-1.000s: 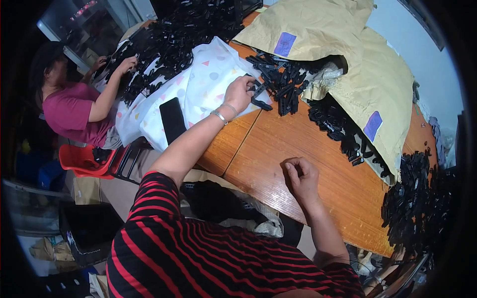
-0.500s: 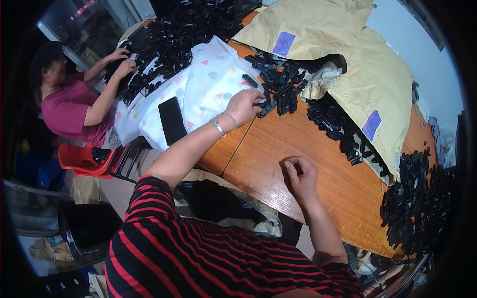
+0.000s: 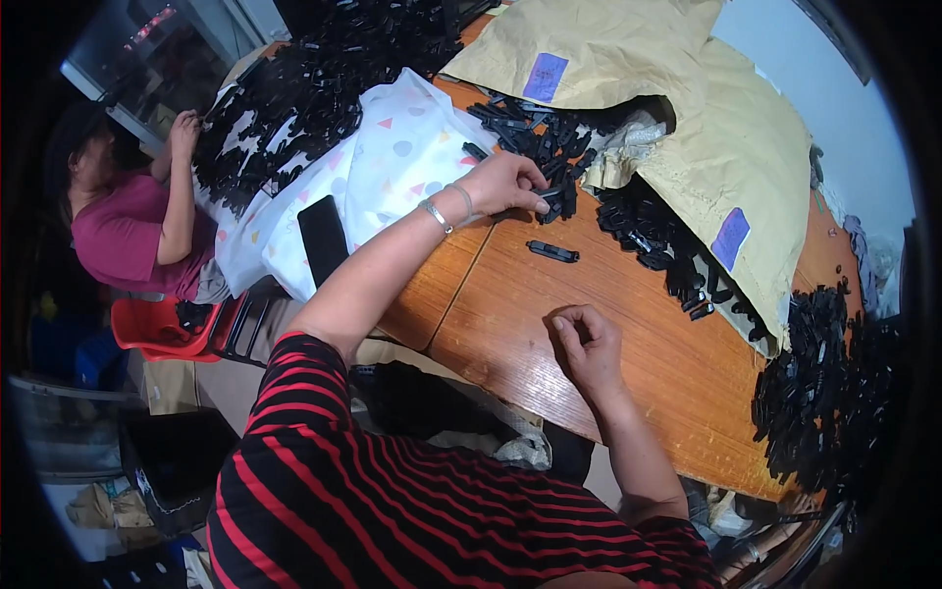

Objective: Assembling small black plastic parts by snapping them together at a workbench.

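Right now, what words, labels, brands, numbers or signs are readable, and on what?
No readable text.
Upper purple rectangular label on creased tan paper sack: marks too blurred.
Lower purple rectangular label: too blurred.
Loose black elongated plastic piece: too small to tell.
Red glow, upper left: too blurred.
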`<state>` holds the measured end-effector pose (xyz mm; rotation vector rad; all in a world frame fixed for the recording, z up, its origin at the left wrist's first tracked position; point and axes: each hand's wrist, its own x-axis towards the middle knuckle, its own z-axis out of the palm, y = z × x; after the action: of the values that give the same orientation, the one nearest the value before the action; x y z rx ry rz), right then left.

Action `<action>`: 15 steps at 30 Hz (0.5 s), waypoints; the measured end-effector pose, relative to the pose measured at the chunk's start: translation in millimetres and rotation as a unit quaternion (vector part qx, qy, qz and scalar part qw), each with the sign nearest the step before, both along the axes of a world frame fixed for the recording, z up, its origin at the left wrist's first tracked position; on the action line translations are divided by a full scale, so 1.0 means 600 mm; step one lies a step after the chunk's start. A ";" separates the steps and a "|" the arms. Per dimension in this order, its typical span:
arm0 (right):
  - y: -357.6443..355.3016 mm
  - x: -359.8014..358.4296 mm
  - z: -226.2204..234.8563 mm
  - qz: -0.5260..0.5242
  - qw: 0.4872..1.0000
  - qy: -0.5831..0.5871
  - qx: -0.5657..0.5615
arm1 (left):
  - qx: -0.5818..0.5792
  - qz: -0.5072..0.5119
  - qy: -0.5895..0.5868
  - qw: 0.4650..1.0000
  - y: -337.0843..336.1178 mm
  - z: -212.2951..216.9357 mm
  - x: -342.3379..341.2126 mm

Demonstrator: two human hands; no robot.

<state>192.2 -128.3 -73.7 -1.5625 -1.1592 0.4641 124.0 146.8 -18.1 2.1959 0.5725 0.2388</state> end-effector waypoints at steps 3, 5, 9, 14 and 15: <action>0.000 0.000 -0.002 -0.002 1.000 0.006 0.000 | -0.008 -0.026 0.001 1.000 0.017 0.006 0.003; 0.000 0.002 -0.002 -0.003 1.000 0.005 -0.002 | 0.011 -0.020 0.000 1.000 0.023 0.015 0.006; 0.002 -0.001 -0.010 0.003 1.000 0.013 0.005 | 0.022 0.023 -0.011 0.999 0.051 -0.001 0.015; 0.001 0.000 -0.003 0.002 1.000 0.023 -0.007 | 0.209 0.042 0.065 0.975 0.038 -0.001 0.029; 0.001 0.000 -0.003 0.001 1.000 0.015 -0.005 | 0.246 0.033 0.093 0.964 0.033 -0.001 0.031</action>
<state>192.1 -127.6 -75.6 -1.5577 -1.1369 0.4936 142.3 166.9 -18.7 2.7027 0.7550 0.2288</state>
